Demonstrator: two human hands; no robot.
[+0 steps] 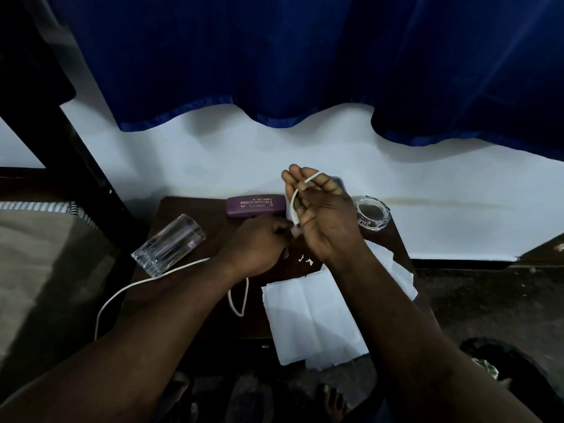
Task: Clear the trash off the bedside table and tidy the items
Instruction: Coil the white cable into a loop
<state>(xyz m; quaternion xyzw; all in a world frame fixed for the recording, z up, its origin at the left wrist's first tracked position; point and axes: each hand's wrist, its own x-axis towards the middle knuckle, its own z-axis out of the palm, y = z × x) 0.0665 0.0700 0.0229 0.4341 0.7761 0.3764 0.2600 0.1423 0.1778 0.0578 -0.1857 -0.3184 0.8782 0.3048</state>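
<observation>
Head view, looking down on a dark wooden bedside table (195, 209) below a white wall (213, 154) and a blue curtain (305, 56).

- **Hands.** The right hand (323, 215) is raised above the far edge of the table, fingers pointing up and lightly curled. A white cable (293, 203) is looped over those fingers and runs down across the hand.
- The left hand (259, 242) sits just beside and below it, over the middle of the table. Its fingertips pinch the cable where it leaves the right hand.
- **Cable.** The rest of the cable passes under the left forearm and forms a small loop near the front edge. It then trails off the left edge toward the bed (36, 254).
- **On the table.**
  - A clear glass tumbler (168, 244) lies on its side at the left edge.
  - A purple spectacle case (255, 205), marked "PRINCE OPTICALS", lies along the far edge.
  - A glass ashtray (372, 215) stands at the far right corner.
  - White paper sheets (308, 315) lie unfolded at the near right corner and overhang the front edge.
- **On the floor.** A dark bin (512, 361) stands to the right; its contents are unclear.
</observation>
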